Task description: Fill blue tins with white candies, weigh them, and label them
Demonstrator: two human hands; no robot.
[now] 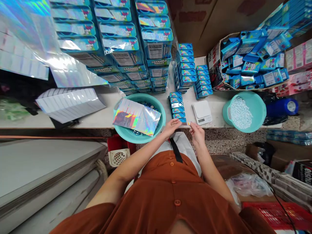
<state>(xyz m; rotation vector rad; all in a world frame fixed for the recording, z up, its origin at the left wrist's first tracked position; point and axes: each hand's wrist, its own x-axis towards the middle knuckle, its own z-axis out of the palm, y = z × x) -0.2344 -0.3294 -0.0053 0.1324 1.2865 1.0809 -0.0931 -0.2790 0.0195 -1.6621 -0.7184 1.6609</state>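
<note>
Both hands are right at the front edge of the white table (216,113), with a small strip (184,123) strung between them: left hand (173,126) has its fingertips closed on one end, right hand (197,132) is pinching the other, where there's a bit of yellow and white. Can't read what it is, too small. Room's tight up there, since the nearest row of little blue boxes (177,110) stops just beyond the strip and the white scale (201,112) sits off to the right of it. The widest stretch of tabletop near the hands runs from the scale to the right teal tub (262,112). Left teal tub (118,131) pokes out past the table edge, close to the left forearm. Counts: two tubs, one scale, one blue roll (280,108), six boxes I can make out in that near row, three columns of big blue packs (156,48) at the back. Left tub has a shiny silver sheet (146,118) lying over dark round pieces, right tub has a heap of tiny pale pieces (241,112), and the open carton (214,70) is piled with jumbled blue boxes (251,67), too overlapped to count.
</note>
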